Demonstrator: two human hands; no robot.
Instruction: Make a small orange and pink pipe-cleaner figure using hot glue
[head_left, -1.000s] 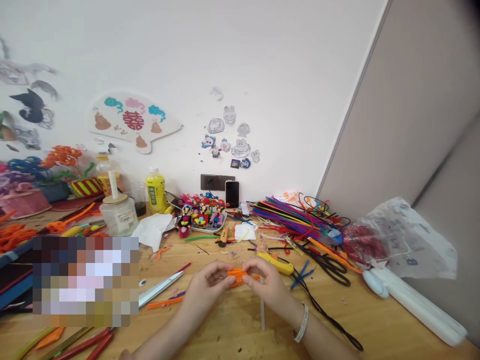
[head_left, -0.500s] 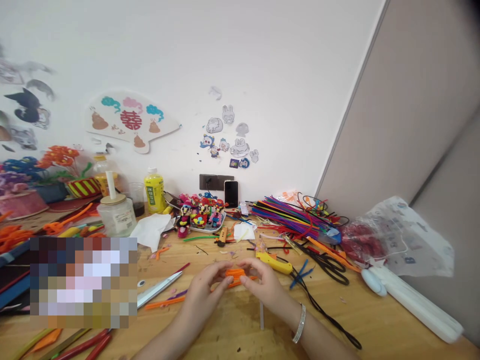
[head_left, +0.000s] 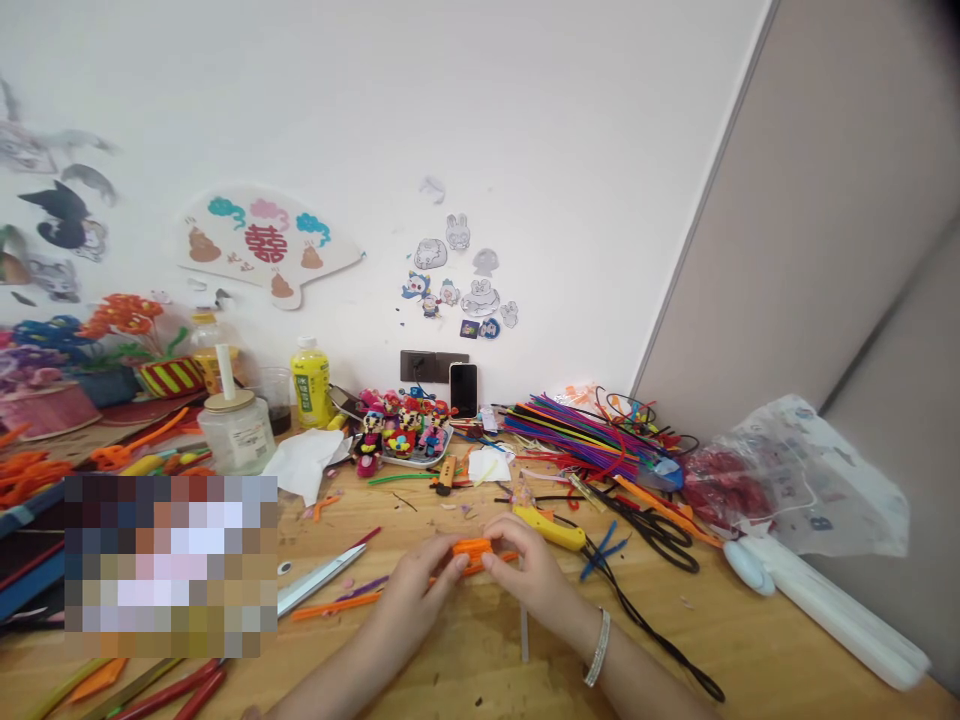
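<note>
My left hand (head_left: 424, 592) and right hand (head_left: 536, 588) are both clenched on a small bundle of orange pipe cleaners (head_left: 472, 548), fingertips pinching it from either side, just over the wooden tabletop (head_left: 457, 660). It should be light and easy to bend, with fuzz that gives some grip — best held at the thick middle, not the thin ends. Long scissors (head_left: 322, 580) lie near my left hand, a yellow-handled tool (head_left: 551, 530) just past my right.
</note>
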